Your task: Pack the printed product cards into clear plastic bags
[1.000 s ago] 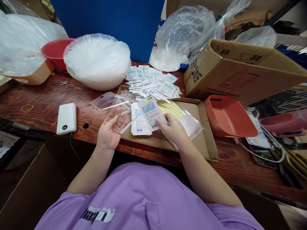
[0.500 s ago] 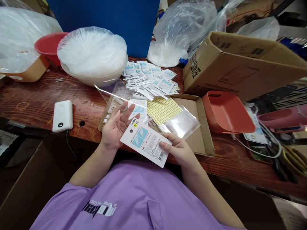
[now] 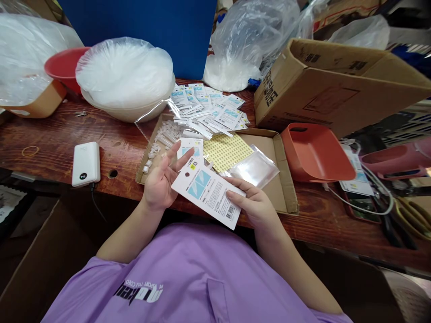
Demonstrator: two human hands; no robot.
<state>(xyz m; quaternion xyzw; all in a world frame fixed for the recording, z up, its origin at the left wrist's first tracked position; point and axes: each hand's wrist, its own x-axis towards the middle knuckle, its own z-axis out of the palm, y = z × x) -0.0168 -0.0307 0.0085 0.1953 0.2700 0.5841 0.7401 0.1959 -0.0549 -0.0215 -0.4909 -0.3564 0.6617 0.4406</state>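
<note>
My right hand (image 3: 253, 202) pinches a white printed card (image 3: 210, 196) at its right end, thumb on top. The card has a blue picture, a hole and a barcode, and tilts down to the right. My left hand (image 3: 161, 181) is palm up beside the card's upper left corner, its fingers curved and partly spread. A clear plastic bag (image 3: 152, 111) rises beyond those fingers and appears held by them; its lower part is hard to see. Under and beyond the hands, a shallow cardboard tray (image 3: 285, 179) holds a yellow sticker sheet (image 3: 229, 150), clear bags (image 3: 257, 168), another card (image 3: 190, 147) and small translucent pieces (image 3: 164, 134).
Packed cards (image 3: 215, 110) lie piled behind the tray. A bag-covered bowl (image 3: 124, 80) stands back left, a white power bank (image 3: 86, 163) at left. To the right are an orange bin (image 3: 319, 154), a cardboard box (image 3: 330, 89) and scissors (image 3: 412, 217).
The card in my right hand has shifted slightly right and up. The clear bag's upper edge has swung back and away from the card. My left hand stays palm up.
</note>
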